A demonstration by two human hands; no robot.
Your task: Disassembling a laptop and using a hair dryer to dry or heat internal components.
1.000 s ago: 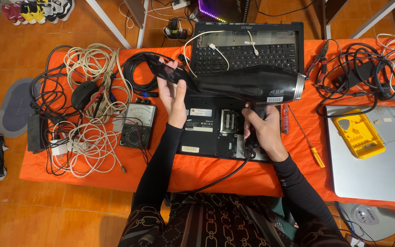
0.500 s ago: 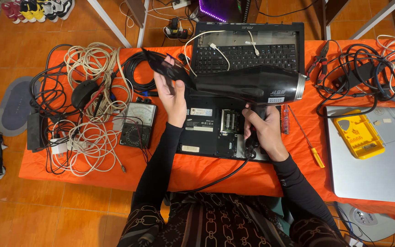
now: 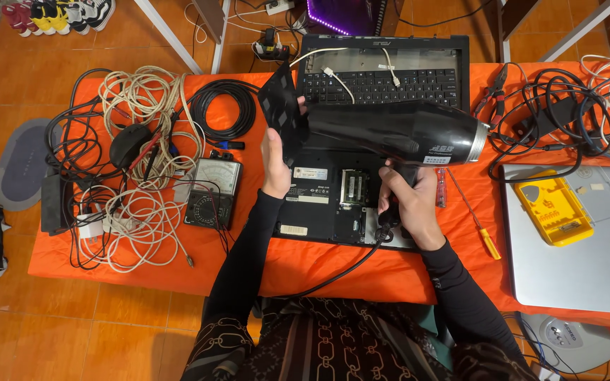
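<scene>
**Hair dryer and panel held over the opened laptop**

Your right hand (image 3: 407,204) was wrapped tight around the handle of the black hair dryer (image 3: 397,130), which hung level above the opened laptop base (image 3: 330,204) on the orange table (image 3: 361,271). Your left hand (image 3: 277,166) pinched a flat black panel (image 3: 284,113) upright beside the dryer's rear end. A multimeter (image 3: 210,190) lay to the left.

Cable tangles (image 3: 132,176) flanking hands (both sides)
</scene>
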